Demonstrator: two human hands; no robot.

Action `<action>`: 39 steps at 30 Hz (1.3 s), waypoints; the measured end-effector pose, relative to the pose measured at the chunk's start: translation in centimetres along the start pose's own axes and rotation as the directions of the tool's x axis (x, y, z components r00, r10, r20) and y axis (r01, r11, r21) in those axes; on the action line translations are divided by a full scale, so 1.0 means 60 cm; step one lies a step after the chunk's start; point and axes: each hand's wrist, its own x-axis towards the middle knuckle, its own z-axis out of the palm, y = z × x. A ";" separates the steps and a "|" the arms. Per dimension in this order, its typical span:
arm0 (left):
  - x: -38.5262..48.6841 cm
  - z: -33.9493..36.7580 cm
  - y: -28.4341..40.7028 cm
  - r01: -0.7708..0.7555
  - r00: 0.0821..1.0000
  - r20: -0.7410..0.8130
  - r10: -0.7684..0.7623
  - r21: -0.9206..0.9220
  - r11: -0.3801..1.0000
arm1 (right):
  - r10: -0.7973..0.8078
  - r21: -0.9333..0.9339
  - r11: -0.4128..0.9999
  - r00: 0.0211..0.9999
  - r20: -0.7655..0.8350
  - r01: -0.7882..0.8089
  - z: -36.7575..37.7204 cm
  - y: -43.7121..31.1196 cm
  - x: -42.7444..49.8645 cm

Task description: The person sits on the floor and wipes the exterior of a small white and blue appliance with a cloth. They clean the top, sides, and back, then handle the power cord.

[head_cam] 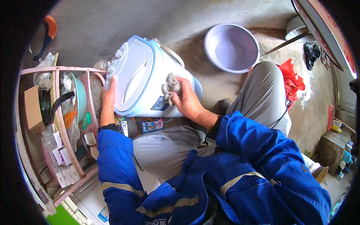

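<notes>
A small white and light-blue washing machine (166, 70) stands tilted in front of me, with its lid (135, 73) and two control knobs (115, 60) facing up to the left. My left hand (109, 94) grips the near left edge of its top, thumb on the panel and fingers mostly hidden. A crumpled grey rag (171, 86) is bunched in my right hand (187, 98), against the machine's white side wall just above a dark blue label (160, 104). A pale drain hose (170, 53) runs along the far side.
To the left is a pink-framed rack (57, 95) holding a teal basin (80, 97), soap boxes (62, 156) and bags. A lavender basin (232, 47) sits on the concrete floor beyond my knee. Red plastic (291, 81) lies right of my leg; a table (326, 31) overhangs at upper right.
</notes>
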 end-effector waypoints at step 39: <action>-0.058 0.010 0.010 0.039 0.999 -0.008 -0.039 -0.009 0.999 | 0.187 0.315 0.909 0.942 0.278 -0.274 -0.030 0.130 0.265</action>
